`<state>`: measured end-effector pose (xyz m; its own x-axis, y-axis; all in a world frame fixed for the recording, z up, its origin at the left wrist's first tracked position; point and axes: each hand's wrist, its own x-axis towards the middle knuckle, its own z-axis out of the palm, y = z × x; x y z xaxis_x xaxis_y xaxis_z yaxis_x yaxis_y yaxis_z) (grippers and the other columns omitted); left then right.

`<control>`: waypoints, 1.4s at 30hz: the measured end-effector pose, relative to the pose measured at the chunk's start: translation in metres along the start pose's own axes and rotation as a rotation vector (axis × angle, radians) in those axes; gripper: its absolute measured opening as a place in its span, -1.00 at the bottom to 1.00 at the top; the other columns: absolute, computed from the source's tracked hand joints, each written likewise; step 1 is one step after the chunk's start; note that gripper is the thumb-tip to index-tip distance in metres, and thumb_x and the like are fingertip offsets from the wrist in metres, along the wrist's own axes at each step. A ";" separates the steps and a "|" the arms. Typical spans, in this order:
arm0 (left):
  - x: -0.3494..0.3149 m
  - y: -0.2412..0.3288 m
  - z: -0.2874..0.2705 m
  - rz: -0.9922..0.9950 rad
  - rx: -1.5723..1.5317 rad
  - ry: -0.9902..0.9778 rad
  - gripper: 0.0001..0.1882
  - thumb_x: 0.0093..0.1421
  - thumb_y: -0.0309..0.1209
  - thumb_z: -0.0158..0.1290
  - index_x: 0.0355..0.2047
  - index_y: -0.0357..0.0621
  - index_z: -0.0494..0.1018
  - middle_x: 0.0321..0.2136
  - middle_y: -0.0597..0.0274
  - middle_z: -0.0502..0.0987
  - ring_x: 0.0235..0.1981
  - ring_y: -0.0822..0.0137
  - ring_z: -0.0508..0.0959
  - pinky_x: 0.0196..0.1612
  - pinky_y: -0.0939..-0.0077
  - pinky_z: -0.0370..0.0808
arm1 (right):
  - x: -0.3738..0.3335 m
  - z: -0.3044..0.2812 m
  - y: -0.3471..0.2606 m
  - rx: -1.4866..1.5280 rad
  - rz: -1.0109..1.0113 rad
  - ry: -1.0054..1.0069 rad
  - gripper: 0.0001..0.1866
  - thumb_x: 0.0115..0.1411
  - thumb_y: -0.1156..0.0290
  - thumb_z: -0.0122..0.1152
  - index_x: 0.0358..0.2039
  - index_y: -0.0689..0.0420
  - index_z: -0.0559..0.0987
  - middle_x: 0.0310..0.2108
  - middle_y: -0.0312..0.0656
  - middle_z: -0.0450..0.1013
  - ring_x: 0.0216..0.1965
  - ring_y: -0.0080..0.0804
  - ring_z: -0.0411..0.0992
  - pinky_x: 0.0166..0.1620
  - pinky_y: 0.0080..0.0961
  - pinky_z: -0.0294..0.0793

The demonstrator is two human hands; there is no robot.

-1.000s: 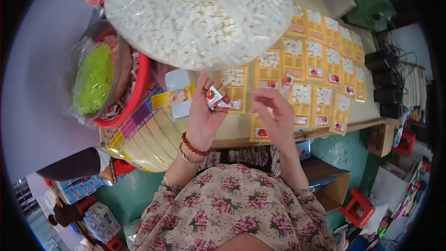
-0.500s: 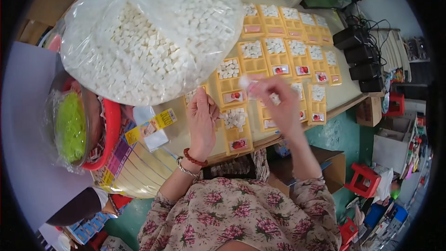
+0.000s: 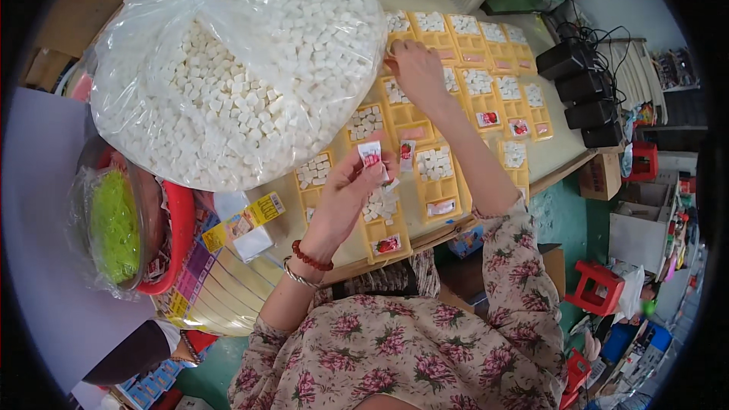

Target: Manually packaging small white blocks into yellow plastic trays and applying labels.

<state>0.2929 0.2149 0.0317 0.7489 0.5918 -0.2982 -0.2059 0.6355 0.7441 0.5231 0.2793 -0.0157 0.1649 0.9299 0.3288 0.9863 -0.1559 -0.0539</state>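
My left hand (image 3: pixel 348 196) is closed on a small white sachet (image 3: pixel 370 154) with a red strawberry picture, held up above the near trays. Another sachet (image 3: pixel 408 156) shows just right of its fingers. Beneath this hand is a yellow compartment tray (image 3: pixel 377 260) with white cubes (image 3: pixel 381 205) in its upper part and a sachet (image 3: pixel 387 244) at its near end. My right hand (image 3: pixel 419 76) reaches across to the back rows of trays. Its fingers are bent down over a tray beside the big bag; anything between them is hidden.
A large clear bag of white cubes (image 3: pixel 228 91) fills the back left. A red basin (image 3: pixel 178 235) with a bag of green shreds (image 3: pixel 115 220) stands at the left. Black box-shaped devices (image 3: pixel 585 91) with cables line the right table edge. A person's arm (image 3: pixel 137 353) shows at lower left.
My right hand has moved from the near right trays, where it held a blurred white sachet, to the back rows. My left hand has shifted right, and its sachet now shows.
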 end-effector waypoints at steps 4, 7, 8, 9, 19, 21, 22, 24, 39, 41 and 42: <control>0.010 -0.002 -0.006 0.070 0.092 0.053 -0.44 0.22 -0.53 -0.10 0.21 -0.17 0.02 -0.21 0.12 0.48 -0.21 0.40 0.50 -0.08 0.51 0.43 | -0.033 -0.048 -0.005 0.755 0.240 -0.135 -0.87 0.10 0.41 0.12 -0.37 0.20 0.48 -0.46 -0.23 0.42 -0.39 -0.39 0.39 -0.33 -0.48 0.35; 0.014 -0.007 -0.005 0.045 0.205 0.088 -0.38 0.20 -0.53 -0.07 0.23 -0.17 -0.07 -0.27 0.08 0.51 -0.29 0.35 0.55 -0.18 0.53 0.50 | -0.068 -0.087 -0.026 1.120 0.277 -0.377 -0.83 0.11 0.35 0.14 -0.39 0.20 0.49 -0.51 -0.31 0.41 -0.43 -0.58 0.37 -0.37 -0.58 0.34; 0.018 -0.012 -0.003 0.050 0.206 0.062 -0.36 0.20 -0.53 -0.06 0.23 -0.19 -0.09 -0.28 0.06 0.52 -0.30 0.34 0.56 -0.21 0.54 0.51 | -0.076 -0.097 -0.028 1.130 0.218 -0.516 -0.81 0.12 0.33 0.13 -0.40 0.20 0.48 -0.54 -0.32 0.41 -0.46 -0.63 0.36 -0.39 -0.62 0.35; 0.021 -0.014 0.000 0.057 0.207 0.038 -0.35 0.19 -0.53 -0.05 0.22 -0.21 -0.10 -0.29 0.04 0.52 -0.31 0.32 0.57 -0.24 0.54 0.53 | -0.081 -0.099 -0.026 1.122 0.228 -0.511 -0.81 0.12 0.33 0.13 -0.40 0.20 0.48 -0.54 -0.32 0.41 -0.46 -0.63 0.36 -0.39 -0.62 0.35; 0.025 -0.011 0.004 0.007 0.181 0.037 -0.61 0.23 -0.51 -0.11 0.07 -0.29 0.20 -0.19 0.02 0.50 -0.20 0.34 0.53 -0.17 0.54 0.51 | -0.033 -0.034 0.072 1.079 0.667 0.114 -0.81 0.04 0.34 0.24 -0.44 0.20 0.51 -0.57 -0.34 0.43 -0.52 -0.62 0.35 -0.42 -0.61 0.35; 0.025 -0.010 0.003 0.064 -0.008 0.029 -0.67 0.25 -0.52 -0.17 0.04 -0.25 0.22 -0.09 0.05 0.42 -0.11 0.35 0.47 -0.10 0.51 0.50 | -0.023 -0.011 0.087 1.037 0.726 0.169 -0.79 0.04 0.31 0.24 -0.42 0.19 0.51 -0.58 -0.32 0.43 -0.53 -0.61 0.35 -0.42 -0.61 0.36; 0.026 -0.009 0.006 0.061 -0.010 0.016 -0.67 0.25 -0.52 -0.17 0.04 -0.25 0.22 -0.09 0.05 0.42 -0.11 0.35 0.47 -0.10 0.51 0.50 | -0.025 0.002 0.101 0.745 0.668 0.162 -0.76 0.06 0.28 0.22 -0.38 0.19 0.51 -0.58 -0.33 0.42 -0.52 -0.59 0.35 -0.42 -0.61 0.36; 0.025 -0.005 0.007 0.048 -0.112 0.038 -0.66 0.26 -0.50 -0.17 0.05 -0.23 0.22 0.02 0.12 0.35 -0.03 0.39 0.42 -0.06 0.54 0.46 | -0.022 0.002 0.096 0.469 0.593 0.145 -0.73 0.07 0.25 0.21 -0.33 0.18 0.50 -0.59 -0.34 0.40 -0.51 -0.58 0.35 -0.41 -0.61 0.36; 0.039 -0.021 0.040 0.108 -0.368 0.035 -0.54 0.29 -0.33 -0.19 0.18 -0.16 0.10 0.15 0.18 0.20 0.09 0.36 0.28 0.12 0.47 0.20 | -0.121 -0.074 -0.029 1.222 0.467 -0.059 -0.86 0.11 0.52 0.14 -0.29 0.23 0.50 -0.45 -0.32 0.45 -0.46 -0.59 0.40 -0.34 -0.65 0.41; 0.028 -0.014 0.039 0.076 -0.296 0.074 -0.55 0.29 -0.31 -0.20 0.15 -0.18 0.14 0.12 0.17 0.24 0.08 0.35 0.30 0.10 0.46 0.22 | -0.101 -0.078 -0.003 1.214 0.521 0.087 -0.89 0.12 0.50 0.11 -0.35 0.24 0.52 -0.47 -0.28 0.46 -0.47 -0.58 0.40 -0.38 -0.65 0.37; 0.019 -0.009 0.041 0.024 -0.224 0.100 -0.57 0.30 -0.29 -0.20 0.13 -0.20 0.18 0.09 0.16 0.27 0.07 0.35 0.31 0.07 0.46 0.24 | -0.088 -0.081 0.017 0.990 0.511 0.133 -0.88 0.14 0.48 0.09 -0.36 0.25 0.52 -0.47 -0.26 0.46 -0.47 -0.57 0.39 -0.37 -0.65 0.36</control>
<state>0.3344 0.1998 0.0434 0.6785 0.6468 -0.3481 -0.3657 0.7085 0.6036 0.5250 0.1678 0.0304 0.6074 0.7804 0.1482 0.3786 -0.1204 -0.9177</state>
